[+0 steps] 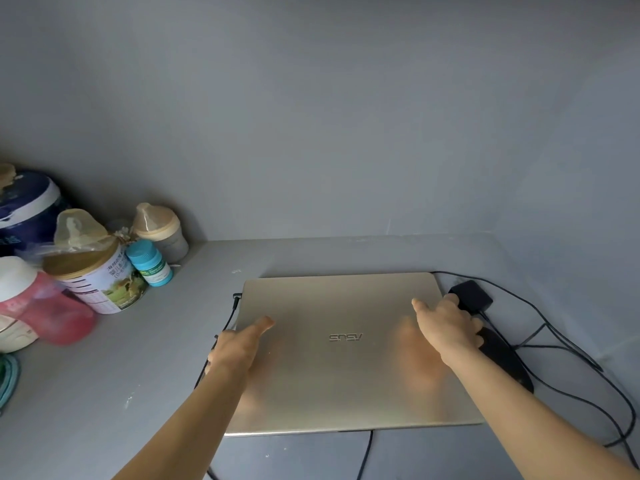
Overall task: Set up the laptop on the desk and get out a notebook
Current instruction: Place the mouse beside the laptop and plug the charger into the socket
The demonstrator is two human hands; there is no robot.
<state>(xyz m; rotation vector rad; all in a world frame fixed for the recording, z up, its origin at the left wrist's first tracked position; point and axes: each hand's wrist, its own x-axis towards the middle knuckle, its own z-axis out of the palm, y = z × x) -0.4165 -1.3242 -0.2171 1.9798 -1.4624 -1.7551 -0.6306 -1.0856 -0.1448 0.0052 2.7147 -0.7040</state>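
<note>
A closed gold laptop (343,368) lies flat on the grey desk (138,375), its logo upside down to me. My left hand (239,344) grips its left edge, thumb on the lid and fingers curled over the side. On the right edge, my right hand (450,327) holds the laptop the same way, one digit stretched across the lid. A black cable is plugged in at the far left corner. No notebook is in view.
A black power adapter (472,296) and loose cables (571,351) lie right of the laptop, with a long dark object (502,358) under my right wrist. A formula tin (100,278), blue-capped bottle (150,263), baby bottle (161,230) and pink bottle (45,306) crowd the left. A wall stands close behind.
</note>
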